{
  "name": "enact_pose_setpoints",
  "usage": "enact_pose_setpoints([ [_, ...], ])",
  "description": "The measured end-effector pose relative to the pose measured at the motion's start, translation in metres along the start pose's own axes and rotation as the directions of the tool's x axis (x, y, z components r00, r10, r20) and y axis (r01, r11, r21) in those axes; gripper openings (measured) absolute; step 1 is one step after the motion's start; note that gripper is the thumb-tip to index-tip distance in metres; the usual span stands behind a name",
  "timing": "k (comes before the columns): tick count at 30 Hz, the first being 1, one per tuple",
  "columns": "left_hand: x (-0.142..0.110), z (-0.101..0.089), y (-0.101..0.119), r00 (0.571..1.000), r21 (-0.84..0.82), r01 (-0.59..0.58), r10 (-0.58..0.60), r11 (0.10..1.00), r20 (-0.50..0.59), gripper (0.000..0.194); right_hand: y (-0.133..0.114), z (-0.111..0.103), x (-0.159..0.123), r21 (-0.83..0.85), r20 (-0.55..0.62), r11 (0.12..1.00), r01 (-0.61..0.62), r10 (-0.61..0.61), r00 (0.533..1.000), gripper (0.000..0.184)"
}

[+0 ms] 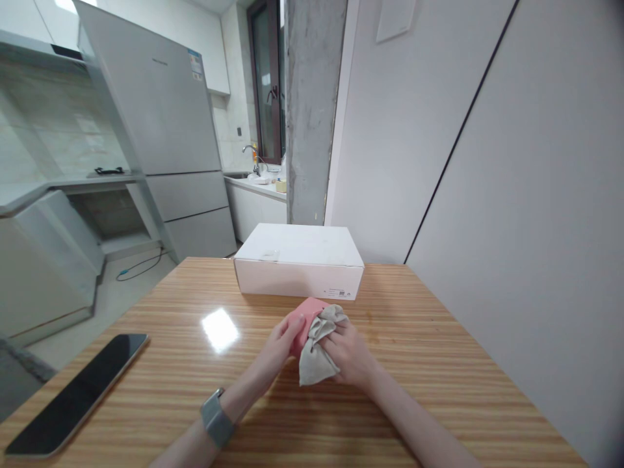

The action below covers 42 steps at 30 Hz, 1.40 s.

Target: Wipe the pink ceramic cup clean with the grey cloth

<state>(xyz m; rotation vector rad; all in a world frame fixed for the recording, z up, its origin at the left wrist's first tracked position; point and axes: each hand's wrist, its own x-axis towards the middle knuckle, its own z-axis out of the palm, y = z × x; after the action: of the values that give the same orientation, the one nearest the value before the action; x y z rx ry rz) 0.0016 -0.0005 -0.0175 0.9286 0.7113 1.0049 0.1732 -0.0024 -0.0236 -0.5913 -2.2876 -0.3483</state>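
My left hand [283, 341] grips a pink object [307, 316] with a flat upper face; its kind is hard to make out, since my fingers and the cloth cover much of it. Bunched in my right hand [348, 351] is a light grey cloth [316, 357], pressed against the right side of the pink object. One corner of the cloth hangs down between my hands. Both hands are over the middle of the wooden table, just in front of a white box [297, 276]. On my left wrist sits a watch with a grey-green band [217, 419].
A dark flat phone-like slab [78, 396] lies at the left of the wooden table [439, 390]. The closed white box stands at the table's far edge. Beyond are a fridge [160, 110], a sink counter and a concrete column [314, 110]; a white wall [536, 214] borders the right.
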Motion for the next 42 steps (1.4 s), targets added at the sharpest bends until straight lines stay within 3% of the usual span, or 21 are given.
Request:
enact_pose_setpoints([
  [4,-0.006,0.008,-0.006,0.998,-0.052,-0.055,0.056,0.997,0.012,0.046,-0.004,-0.007,0.003,0.059,-0.026,0.987,-0.147,0.149,0.988,0.031],
  [8,-0.011,0.014,-0.009,0.984,-0.172,-0.088,0.112,0.981,0.14,0.046,-0.013,-0.004,0.004,0.158,-0.126,0.92,-0.358,0.378,0.917,0.024],
  [10,-0.009,0.012,-0.007,0.978,-0.157,-0.082,0.11,0.984,0.177,0.045,-0.015,-0.002,0.003,0.149,-0.156,0.913,-0.379,0.4,0.903,0.024],
  [12,-0.004,0.006,-0.003,0.99,-0.055,-0.069,0.075,0.996,0.12,0.038,-0.016,-0.002,0.003,0.087,-0.137,0.952,-0.294,0.303,0.943,0.028],
  [15,0.005,-0.006,0.003,0.995,0.143,-0.062,0.073,0.988,-0.071,0.041,-0.017,-0.003,0.004,-0.005,-0.101,1.0,-0.025,0.024,0.995,0.029],
  [18,0.004,-0.014,0.011,0.986,0.271,-0.072,0.11,0.96,-0.128,0.036,-0.019,-0.001,0.007,-0.053,-0.1,0.973,0.225,-0.23,0.968,0.026],
  [20,-0.001,-0.015,0.017,0.987,0.407,-0.091,0.137,0.909,-0.087,0.033,-0.02,0.0,0.008,-0.061,-0.097,0.961,0.271,-0.276,0.956,0.027],
  [24,-0.01,-0.008,0.024,0.987,0.567,-0.136,0.16,0.813,0.006,0.041,-0.015,-0.003,0.007,0.007,-0.08,0.988,0.153,-0.152,0.985,0.026],
  [28,-0.01,-0.002,0.016,0.983,0.432,-0.182,0.162,0.883,0.084,0.042,-0.007,-0.006,0.001,0.107,-0.072,0.992,-0.071,0.079,0.994,0.028],
  [31,-0.011,-0.001,0.004,0.976,0.292,-0.185,0.141,0.938,0.164,0.044,-0.004,-0.004,-0.006,0.176,-0.15,0.953,-0.245,0.272,0.95,0.026],
  [33,-0.01,-0.001,-0.002,0.971,0.182,-0.154,0.115,0.971,0.209,0.046,-0.003,-0.002,-0.009,0.176,-0.194,0.949,-0.261,0.293,0.936,0.026],
  [35,-0.007,-0.002,-0.005,0.977,0.075,-0.112,0.096,0.991,0.192,0.041,-0.004,-0.001,-0.009,0.115,-0.185,0.979,-0.168,0.188,0.965,0.03],
  [37,-0.001,-0.005,-0.005,0.992,0.051,-0.074,0.068,0.996,0.108,0.039,-0.008,0.0,-0.007,0.038,-0.142,0.999,0.003,0.002,0.99,0.029],
  [40,0.007,-0.014,-0.003,0.999,0.177,-0.032,0.035,0.984,-0.014,0.046,-0.014,0.004,-0.001,-0.036,-0.078,0.967,0.251,-0.253,0.964,0.025],
  [42,0.009,-0.02,-0.001,0.999,0.247,-0.02,0.031,0.969,-0.038,0.039,-0.017,0.006,0.002,-0.057,-0.059,0.945,0.321,-0.324,0.944,0.028],
])
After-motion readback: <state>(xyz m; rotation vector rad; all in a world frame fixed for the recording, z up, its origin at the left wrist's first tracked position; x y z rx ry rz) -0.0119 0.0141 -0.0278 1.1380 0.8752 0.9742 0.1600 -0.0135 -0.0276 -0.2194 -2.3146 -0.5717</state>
